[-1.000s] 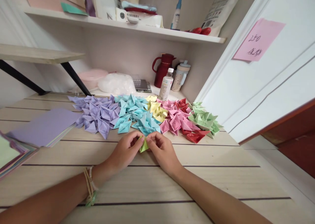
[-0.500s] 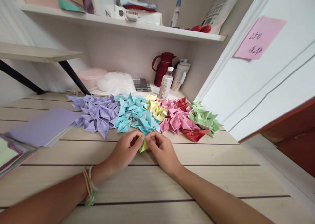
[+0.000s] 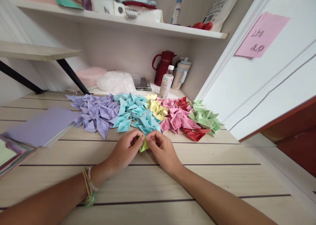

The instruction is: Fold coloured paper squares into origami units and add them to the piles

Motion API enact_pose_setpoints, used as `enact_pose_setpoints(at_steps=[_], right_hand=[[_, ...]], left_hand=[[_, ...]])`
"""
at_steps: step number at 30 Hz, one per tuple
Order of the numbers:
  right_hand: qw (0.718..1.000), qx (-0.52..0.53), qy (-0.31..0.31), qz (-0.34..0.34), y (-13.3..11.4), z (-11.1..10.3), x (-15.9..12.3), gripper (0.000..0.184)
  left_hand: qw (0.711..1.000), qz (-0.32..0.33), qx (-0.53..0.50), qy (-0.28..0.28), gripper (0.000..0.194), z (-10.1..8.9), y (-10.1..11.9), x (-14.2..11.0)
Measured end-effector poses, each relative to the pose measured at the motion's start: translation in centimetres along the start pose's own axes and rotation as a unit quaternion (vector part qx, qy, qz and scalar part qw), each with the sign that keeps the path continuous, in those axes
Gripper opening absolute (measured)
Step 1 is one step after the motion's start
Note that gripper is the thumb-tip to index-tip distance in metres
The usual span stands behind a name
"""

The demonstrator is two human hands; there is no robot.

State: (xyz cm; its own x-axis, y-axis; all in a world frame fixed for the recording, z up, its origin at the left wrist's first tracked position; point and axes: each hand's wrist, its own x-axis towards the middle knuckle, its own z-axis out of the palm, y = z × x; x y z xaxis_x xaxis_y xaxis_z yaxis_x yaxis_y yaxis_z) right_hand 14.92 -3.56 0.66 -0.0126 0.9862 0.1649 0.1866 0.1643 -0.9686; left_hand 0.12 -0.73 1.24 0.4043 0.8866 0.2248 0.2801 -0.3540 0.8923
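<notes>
A small piece of folded yellow-green paper (image 3: 144,146) is pinched between my two hands, low over the table. My left hand (image 3: 128,148) grips its left side with thumb and fingers; my right hand (image 3: 163,151) grips the right side the same way. Fingers cover much of the paper's upper part. Just beyond my fingertips lie blue folded paper boats (image 3: 146,121). Purple boats (image 3: 95,111) are heaped to their left. Yellow boats (image 3: 158,109), pink boats (image 3: 179,119), red boats (image 3: 197,134) and green boats (image 3: 205,117) follow to the right.
Sheets of purple paper (image 3: 41,126) lie at the left, beside a stack of coloured paper (image 3: 12,154). Behind the boats stand a plastic bottle (image 3: 166,83), a red jug (image 3: 164,68) and a tumbler (image 3: 181,74). A black-legged wooden riser (image 3: 39,52) is at back left.
Both hands keep their pinch on the yellow-green paper with hardly any movement. The whole view has shifted very slightly.
</notes>
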Motion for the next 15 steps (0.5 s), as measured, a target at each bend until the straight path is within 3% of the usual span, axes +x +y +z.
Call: enact_pose_setpoints(at_steps=[15], right_hand=[[1.000, -0.018, 0.006, 0.004, -0.19, -0.07, -0.10, 0.017]], left_hand=[[1.000, -0.003, 0.010, 0.004, 0.020, 0.02, 0.04, -0.04]])
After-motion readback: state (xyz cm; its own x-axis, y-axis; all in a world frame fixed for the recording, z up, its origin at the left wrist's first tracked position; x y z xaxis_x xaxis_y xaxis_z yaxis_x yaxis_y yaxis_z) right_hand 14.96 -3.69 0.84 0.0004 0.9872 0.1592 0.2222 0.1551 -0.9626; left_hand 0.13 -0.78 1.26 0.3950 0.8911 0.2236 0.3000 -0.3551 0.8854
